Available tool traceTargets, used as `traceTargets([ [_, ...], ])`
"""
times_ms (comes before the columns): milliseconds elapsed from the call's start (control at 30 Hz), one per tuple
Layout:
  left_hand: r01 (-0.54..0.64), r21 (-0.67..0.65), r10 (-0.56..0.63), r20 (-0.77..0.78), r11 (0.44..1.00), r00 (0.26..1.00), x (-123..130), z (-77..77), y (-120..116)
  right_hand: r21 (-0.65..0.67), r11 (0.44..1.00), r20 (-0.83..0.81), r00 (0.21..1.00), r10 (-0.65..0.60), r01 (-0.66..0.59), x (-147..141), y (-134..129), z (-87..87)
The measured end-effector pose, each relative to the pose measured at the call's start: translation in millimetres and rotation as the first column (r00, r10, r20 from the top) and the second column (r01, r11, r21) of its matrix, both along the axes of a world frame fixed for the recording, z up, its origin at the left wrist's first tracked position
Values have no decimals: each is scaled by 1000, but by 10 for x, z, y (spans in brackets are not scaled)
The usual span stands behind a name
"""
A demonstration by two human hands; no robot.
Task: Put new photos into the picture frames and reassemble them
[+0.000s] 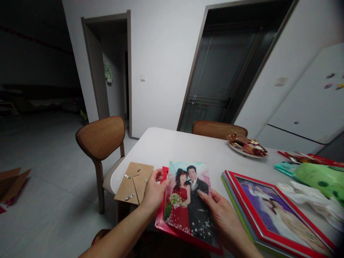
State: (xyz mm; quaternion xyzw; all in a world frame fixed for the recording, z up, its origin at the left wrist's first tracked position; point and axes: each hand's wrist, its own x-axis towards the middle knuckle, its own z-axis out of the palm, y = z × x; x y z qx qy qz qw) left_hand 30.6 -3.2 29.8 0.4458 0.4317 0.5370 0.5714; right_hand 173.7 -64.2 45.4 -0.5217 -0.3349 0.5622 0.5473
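A printed photograph (pixel 188 204) of two people, one in a red dress with a bouquet and one in a dark suit, is held up at the table's near edge. My left hand (pixel 154 188) is closed at its left edge, the thumb near the print's border. On the right side, my right hand (pixel 220 208) grips it with the thumb on its face and the fingers partly hidden. Behind and below the print shows a red picture frame (pixel 172 231), mostly covered. Left of my hands lies a brown backing board (pixel 126 190) with metal clips and a stand flap.
Right of my hands, a red-bordered framed photo (pixel 252 211) rests on other frames. Farther right are crumpled white tissue (pixel 309 200) and a green package (pixel 317 179). A plate (pixel 251 154) of items stands at the back. Wooden chairs (pixel 103 138) flank the white table (pixel 166 147).
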Motion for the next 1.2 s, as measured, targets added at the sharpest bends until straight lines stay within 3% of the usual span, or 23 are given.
traceTargets([
  [33, 12, 28, -11, -45, 1000, 999, 20, 26, -73, 39, 999, 59, 998, -13, 11, -6, 5, 50],
  [100, 153, 44, -151, -54, 987, 987, 66, 99, -229, 149, 989, 201, 980, -11, -20, -57, 16, 131],
  [167, 308, 49, -310, 52, 950, 949, 97, 186, -352, 255, 962, 359, 933, 3, -101, -144, 33, 163],
  [233, 387, 29, -384, 205, 922, 900, 95, 248, -405, 316, 933, 491, 871, -4, -174, -233, 63, 123],
  [367, 358, -176, -254, 433, 917, 865, 4, 166, -322, 340, 918, 624, 779, -56, -206, -279, 160, -115],
  [467, 370, -257, -193, 524, 893, 830, -72, -29, -235, 387, 920, 650, 728, -220, -68, -163, 230, -285],
  [533, 404, -253, -208, 559, 879, 803, -106, -142, -208, 336, 940, 601, 753, -267, 65, -63, 249, -334],
  [567, 428, -242, -231, 567, 871, 791, -119, -179, -203, 262, 961, 540, 811, -226, 93, -21, 246, -336],
  [667, 551, -202, -365, 563, 809, 741, -151, -210, -197, 34, 997, 182, 981, 64, -71, 44, 202, -292],
  [767, 630, -183, -459, 538, 755, 707, -165, -171, -188, -9, 981, -87, 977, 193, -194, 47, 145, -256],
  [1033, 479, -251, -374, 370, 841, 850, -15, -190, -136, -92, 989, -139, 985, 104, -117, 144, 96, -396],
  [1133, 260, -226, -223, 173, 939, 959, 4, -251, -68, -98, 994, -34, 998, 53, -56, 222, 110, -409],
  [1200, 128, -123, -129, 1, 984, 992, -29, -295, -36, -86, 996, 64, 998, 21, -15, 257, 133, -398],
])
